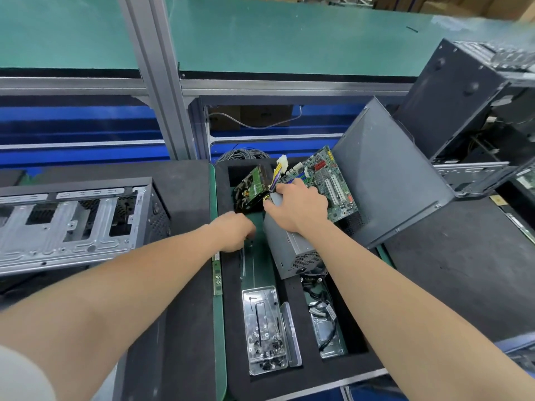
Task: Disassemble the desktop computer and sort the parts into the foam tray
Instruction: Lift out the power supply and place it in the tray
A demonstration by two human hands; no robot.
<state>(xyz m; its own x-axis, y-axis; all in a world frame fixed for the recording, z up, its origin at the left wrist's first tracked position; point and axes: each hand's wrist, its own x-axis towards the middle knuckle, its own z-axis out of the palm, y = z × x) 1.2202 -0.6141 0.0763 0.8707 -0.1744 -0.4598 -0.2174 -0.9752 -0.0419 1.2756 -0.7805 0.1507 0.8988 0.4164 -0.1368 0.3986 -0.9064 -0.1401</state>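
- Now, your right hand (295, 206) has its grip closed over the upper end of the grey power supply (292, 250), thumb on the left edge and fingers over the far side.
- The power supply stands tilted in the middle of the foam tray (292, 293), vented end down. Its yellow and purple cable bundle (276, 172) rises just beyond your fingers.
- Your left hand (234, 233) reaches into the green-floored compartment just left of the power supply, fingers curled downward. I cannot tell whether that grip holds anything.
- A hard drive (250, 188) leans on edge in the far left compartment. The motherboard (330, 180) leans at the far right, beside a grey side panel (388, 180).
- Nearer you, a clear screw box (265, 328) lies in one compartment and loose cables (324, 322) in the next.
- A memory stick (217, 273) lies on the green strip left of the tray, and the stripped chassis (72, 221) sits on the worktop (185, 328) further left.
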